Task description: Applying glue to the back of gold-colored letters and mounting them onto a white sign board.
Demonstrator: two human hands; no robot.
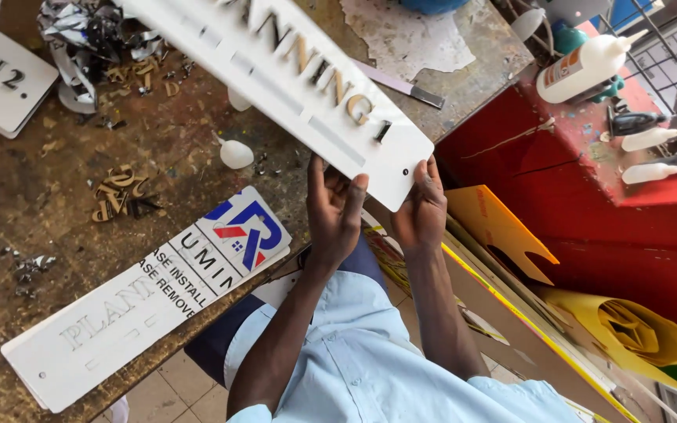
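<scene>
Scuffed and glue-stained, the brown wooden desk [56,196] runs under a long white rigid plastic sign panel with raised gold letters [291,74], held slanting above the desk's edge. I see my left hand [334,211] and right hand [421,207] gripping its near end, fingers [358,188] pinching the corner edge, thumbs on the face. It looks stiff, light and smooth, probably slippery; I judge the edges the safest hold, clear of the glued letters. Nearby lie a second white sign panel [111,321], loose gold cut-out letters [119,196] and a white glue bottle [585,69].

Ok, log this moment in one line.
left hand: grips long white acrylic sign panel | right hand: grips same end | panel: raised over worn wooden workbench
</scene>
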